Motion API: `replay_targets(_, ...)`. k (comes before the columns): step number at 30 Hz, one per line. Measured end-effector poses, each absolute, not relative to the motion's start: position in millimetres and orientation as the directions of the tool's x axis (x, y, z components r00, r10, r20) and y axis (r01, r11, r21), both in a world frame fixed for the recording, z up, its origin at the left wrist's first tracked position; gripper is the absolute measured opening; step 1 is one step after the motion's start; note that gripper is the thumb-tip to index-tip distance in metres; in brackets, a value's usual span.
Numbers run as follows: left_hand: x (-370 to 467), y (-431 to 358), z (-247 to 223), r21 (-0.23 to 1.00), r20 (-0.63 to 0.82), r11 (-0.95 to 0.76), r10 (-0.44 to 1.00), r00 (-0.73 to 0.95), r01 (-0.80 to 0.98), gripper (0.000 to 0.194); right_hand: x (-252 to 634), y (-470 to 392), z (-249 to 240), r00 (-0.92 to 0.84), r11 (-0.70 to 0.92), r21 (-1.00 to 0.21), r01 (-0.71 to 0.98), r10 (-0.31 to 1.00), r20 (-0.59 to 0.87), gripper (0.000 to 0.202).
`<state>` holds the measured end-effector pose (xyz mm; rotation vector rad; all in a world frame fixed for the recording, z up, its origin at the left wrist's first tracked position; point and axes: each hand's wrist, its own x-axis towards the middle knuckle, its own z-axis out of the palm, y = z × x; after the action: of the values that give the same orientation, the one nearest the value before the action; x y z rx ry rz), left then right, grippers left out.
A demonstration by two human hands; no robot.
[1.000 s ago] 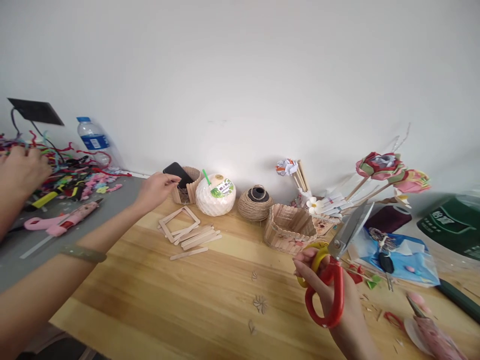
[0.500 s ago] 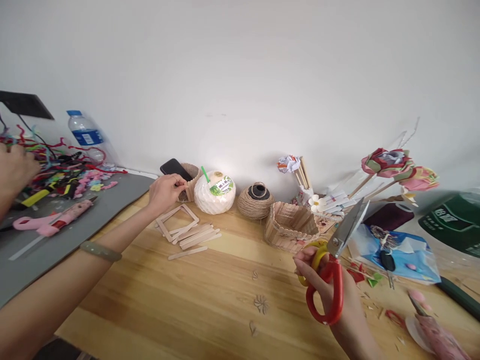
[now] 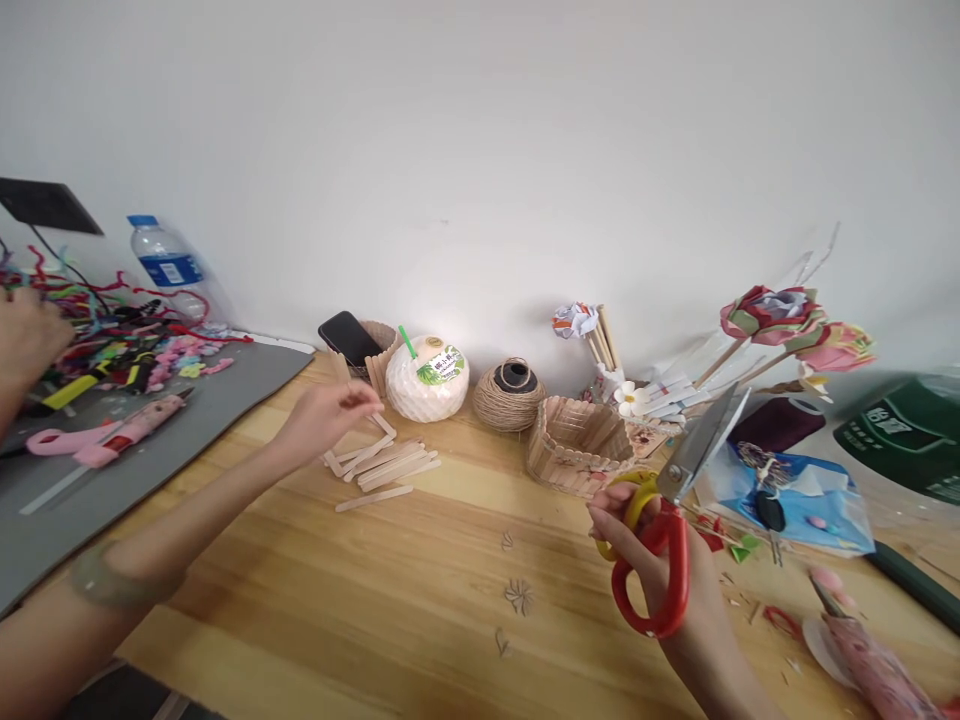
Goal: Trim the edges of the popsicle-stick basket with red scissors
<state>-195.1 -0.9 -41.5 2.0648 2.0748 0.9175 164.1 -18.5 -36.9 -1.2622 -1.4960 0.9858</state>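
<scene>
My left hand (image 3: 326, 420) hovers over the left end of the craft sticks (image 3: 394, 465), its fingers curled together; whatever they hold, if anything, is too small to make out. A square stick frame lies partly hidden beneath it. Just behind is a stick box (image 3: 381, 345) with a black phone (image 3: 350, 340) leaning in it. In my right hand (image 3: 675, 580) are scissors (image 3: 679, 480) with red and yellow handles, blades pointing up. A second stick box (image 3: 577, 450) stands behind the scissors. Small twisted pieces (image 3: 518, 597) lie on the wooden table (image 3: 390, 600).
A white coconut (image 3: 427, 380) and a twine ball (image 3: 510, 395) stand near the wall. Paper flowers (image 3: 776, 315), a blue packet (image 3: 825, 500) and a pink tool (image 3: 874, 655) are at right. Another person's hand (image 3: 30, 335) is at far left, near a pink glue gun (image 3: 112, 430).
My left hand has moved from the stick box toward me, over the stick frame. My right hand and the scissors have barely moved.
</scene>
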Motion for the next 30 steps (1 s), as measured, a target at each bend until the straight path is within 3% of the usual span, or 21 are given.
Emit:
replay_targets(4,-183.4,-30.7,-49.6,0.473,-0.009,-0.048,0.998,0.06,0.88,0.023,163.6,-17.8,-36.7,-0.063,0.166,-0.945,0.282,0.986,0.155,0.022)
replay_targets(8,-179.6,-44.8,-51.1,0.353,-0.109,0.033,0.994,0.006,0.935,0.016,163.5,-17.6,-38.1,-0.053,0.144,-0.957,0.251,0.989,0.134,0.022)
replay_targets(12,-179.9,-48.9,-54.4,0.345,-0.199,0.123,0.978,-0.055,0.931,0.012,163.5,-18.3,-38.5,-0.067,0.126,-0.966,0.225,0.991,0.114,0.022)
replay_targets(20,-177.1,-58.7,-53.3,0.315,-0.185,0.196,0.972,-0.143,0.929,0.02,163.6,-18.1,-36.9,-0.066,0.126,-0.966,0.224,0.991,0.114,0.021)
replay_targets(30,-186.3,-65.4,-56.8,0.383,-0.25,0.119,0.968,-0.021,0.916,0.008,160.2,-18.8,-34.1,-0.062,0.133,-0.958,0.252,0.991,0.122,0.025)
